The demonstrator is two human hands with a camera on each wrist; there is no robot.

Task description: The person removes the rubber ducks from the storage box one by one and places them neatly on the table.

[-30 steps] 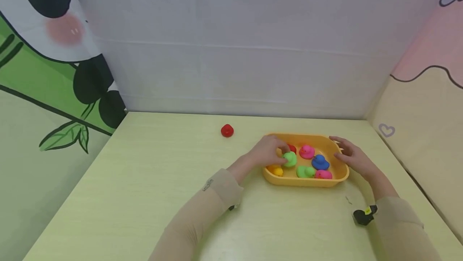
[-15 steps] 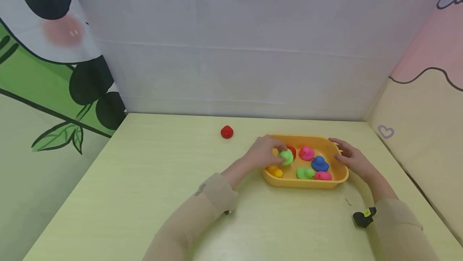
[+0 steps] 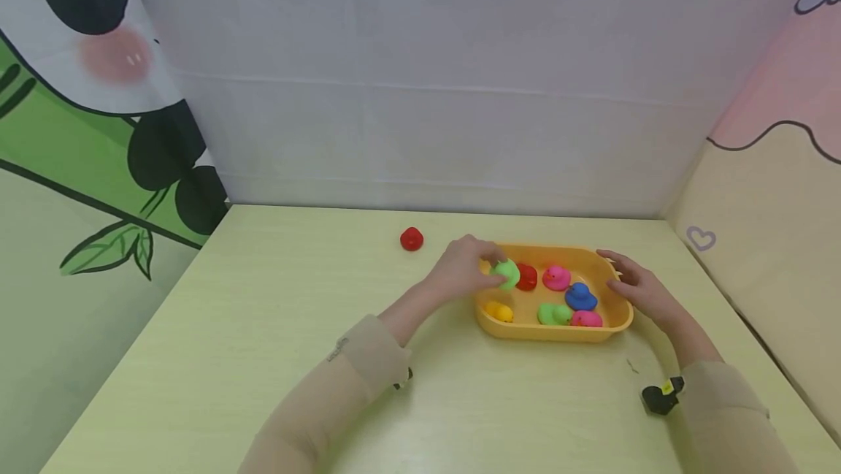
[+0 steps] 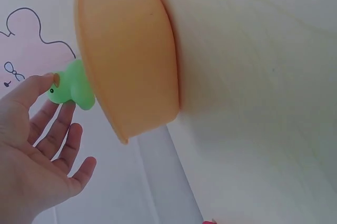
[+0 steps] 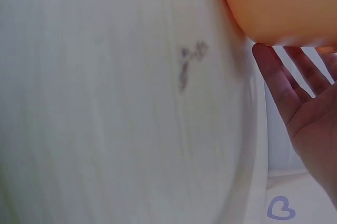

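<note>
In the head view my left hand (image 3: 458, 271) pinches a green toy duck (image 3: 507, 274) over the left end of a yellow-orange plastic basin (image 3: 545, 334). The left wrist view shows that duck (image 4: 76, 84) between thumb and fingers, level with the basin's rim. At the basin's right end, my right hand (image 3: 640, 288) lies with its fingers against the outer wall, as the right wrist view also shows. Inside the basin are a red duck (image 3: 527, 277), a blue duck (image 3: 581, 296), a second green duck (image 3: 555, 314), a yellow duck (image 3: 499, 312) and two pink ducks (image 3: 557, 277).
A single red duck (image 3: 412, 239) sits on the pale table (image 3: 263, 328), left of the basin and toward the back. Behind the table hangs a plain white backdrop (image 3: 420, 94). Painted panels stand at the left and right sides.
My left hand has moved left and slightly up with the green duck, from above the basin's floor to its left rim. More of the red duck inside shows. The right hand stays in place.
</note>
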